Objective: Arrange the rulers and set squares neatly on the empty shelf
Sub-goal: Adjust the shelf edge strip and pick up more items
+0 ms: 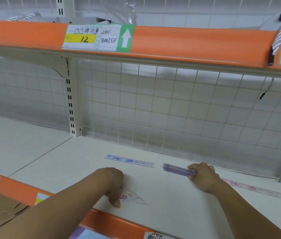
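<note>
The white shelf (67, 163) with the orange front lip (112, 219) is found partly stocked. A clear plastic ruler with blue print (129, 160) is laid flat towards the back, near the wire grid backing (153, 104). A clear ruler with pink print (256, 189) is laid flat to the right, partly hidden behind the right forearm. A clear triangular set square with pink print (133, 197) is placed near the front lip. The left hand (114, 183) is set over its left corner with the fingers bent down onto it; whether the corner is pinched or only pressed cannot be told. A translucent purple ruler (176, 169) is gripped at its right end by the right hand (203, 176), with the fingers curled round it. It is held just above the shelf, between the blue and pink rulers, and is blurred; whether one piece or several are held cannot be determined. The step in hand is judged to be the setting down of the purple ruler in line with the others. Three risks are noted. The set square could be pushed over the front lip if slid forward, as little margin is left there. The pink ruler could be dragged askew by the right forearm. The purple ruler could be laid crooked, or onto the end of the blue one, if released in motion.
</note>
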Demonstrator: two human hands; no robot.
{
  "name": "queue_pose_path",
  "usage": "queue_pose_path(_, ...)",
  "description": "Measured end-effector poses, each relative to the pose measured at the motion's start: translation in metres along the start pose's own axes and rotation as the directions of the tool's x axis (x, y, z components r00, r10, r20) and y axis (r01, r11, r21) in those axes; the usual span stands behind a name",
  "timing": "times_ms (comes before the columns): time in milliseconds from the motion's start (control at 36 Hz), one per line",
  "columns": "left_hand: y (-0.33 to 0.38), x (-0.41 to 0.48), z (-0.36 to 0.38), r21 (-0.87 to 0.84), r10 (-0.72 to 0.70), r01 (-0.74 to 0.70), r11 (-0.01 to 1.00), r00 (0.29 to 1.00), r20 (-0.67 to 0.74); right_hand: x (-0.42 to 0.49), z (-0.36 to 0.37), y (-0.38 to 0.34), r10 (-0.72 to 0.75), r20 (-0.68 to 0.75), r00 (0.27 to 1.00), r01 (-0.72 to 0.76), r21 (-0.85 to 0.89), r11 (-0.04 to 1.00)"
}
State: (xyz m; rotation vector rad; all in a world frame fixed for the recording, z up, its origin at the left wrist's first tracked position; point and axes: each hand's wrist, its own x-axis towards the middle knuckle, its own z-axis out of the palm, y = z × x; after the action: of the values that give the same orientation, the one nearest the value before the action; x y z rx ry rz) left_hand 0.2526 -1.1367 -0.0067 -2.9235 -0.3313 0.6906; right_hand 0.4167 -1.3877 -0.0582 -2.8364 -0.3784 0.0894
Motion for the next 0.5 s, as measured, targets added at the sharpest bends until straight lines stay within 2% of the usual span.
queue_pose_path(139,0.000,-0.003,-0.001,-0.020,0.004,-0.004,1.000,1.000,0.003,-0.004,-0.003,-0.001,0.001,0.010,1.000,0.000,-0.059,0.998)
queue_pose_path(222,0.000,-0.004,0.000,-0.017,0.008,-0.007,1.000,1.000,0.003,-0.008,-0.006,-0.012,-0.025,-0.071,0.997,0.021,-0.058,0.998)
queue_pose_path(333,-0.003,-0.002,0.003,-0.038,0.010,-0.010,0.999,1.000,-0.006,-0.020,-0.008,-0.042,-0.139,-0.177,0.974,0.141,-0.001,0.990)
queue_pose_path(500,-0.009,0.000,0.010,-0.070,0.013,-0.015,0.997,0.999,-0.030,-0.048,0.012,-0.092,-0.335,-0.038,0.942,0.335,0.012,0.942)
